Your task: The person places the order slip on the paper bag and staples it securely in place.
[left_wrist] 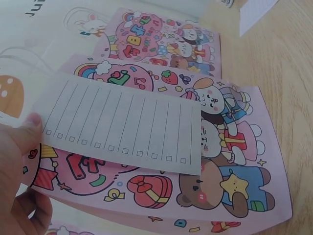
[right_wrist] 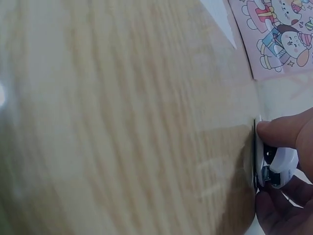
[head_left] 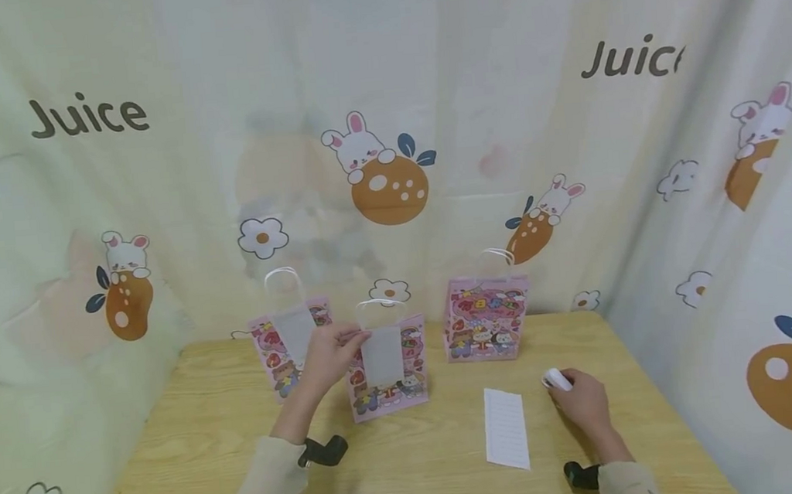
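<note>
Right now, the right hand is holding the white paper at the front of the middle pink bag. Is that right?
Not quite: the left hand is holding the white paper at the front of the middle pink bag. The head view shows it, with the right hand gripping a small white gadget.

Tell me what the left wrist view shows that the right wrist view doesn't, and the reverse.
Only the left wrist view shows the left grip, pinching a ruled slip that lies over the front of a pink bag. Only the right wrist view shows the right grip, closed around a white stapler-like tool. Both show the wooden tabletop and at least one pink bag.
</note>
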### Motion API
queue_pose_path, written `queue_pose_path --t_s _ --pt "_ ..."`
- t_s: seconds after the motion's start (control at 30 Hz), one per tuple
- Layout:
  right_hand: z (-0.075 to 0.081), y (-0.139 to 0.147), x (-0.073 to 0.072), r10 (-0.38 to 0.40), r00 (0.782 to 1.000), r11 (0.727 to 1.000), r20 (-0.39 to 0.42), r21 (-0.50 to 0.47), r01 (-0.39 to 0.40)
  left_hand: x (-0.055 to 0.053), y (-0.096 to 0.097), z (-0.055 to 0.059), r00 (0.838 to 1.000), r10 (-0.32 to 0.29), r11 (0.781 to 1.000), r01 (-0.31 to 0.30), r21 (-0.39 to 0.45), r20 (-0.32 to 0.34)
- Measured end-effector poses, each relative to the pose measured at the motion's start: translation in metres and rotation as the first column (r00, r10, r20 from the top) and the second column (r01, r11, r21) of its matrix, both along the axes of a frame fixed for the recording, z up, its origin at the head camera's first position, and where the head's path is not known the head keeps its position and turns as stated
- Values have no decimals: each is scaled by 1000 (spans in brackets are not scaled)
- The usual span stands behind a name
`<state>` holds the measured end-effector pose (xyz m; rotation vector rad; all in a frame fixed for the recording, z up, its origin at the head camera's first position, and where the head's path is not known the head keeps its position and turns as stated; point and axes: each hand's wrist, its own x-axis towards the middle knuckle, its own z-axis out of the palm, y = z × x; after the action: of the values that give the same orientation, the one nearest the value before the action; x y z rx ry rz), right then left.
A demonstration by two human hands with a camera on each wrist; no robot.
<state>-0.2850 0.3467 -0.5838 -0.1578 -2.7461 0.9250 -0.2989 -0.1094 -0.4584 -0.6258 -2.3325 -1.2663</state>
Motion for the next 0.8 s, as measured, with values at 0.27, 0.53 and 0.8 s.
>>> queue_pose_path --t_s 0.27,0.53,0.8 --pt "7 -5 -4 13 999 1000 53 -24 -12 0 1 1 1000 11 1000 -11 13 17" --pt "26 -14 3 57 994 995 93 -84 -49 -2 3 -4 1000 5 1000 -5 18 -14" --pt "60 -44 11 178 977 946 120 -293 -136 1 3 -5 999 32 999 -32 39 15"
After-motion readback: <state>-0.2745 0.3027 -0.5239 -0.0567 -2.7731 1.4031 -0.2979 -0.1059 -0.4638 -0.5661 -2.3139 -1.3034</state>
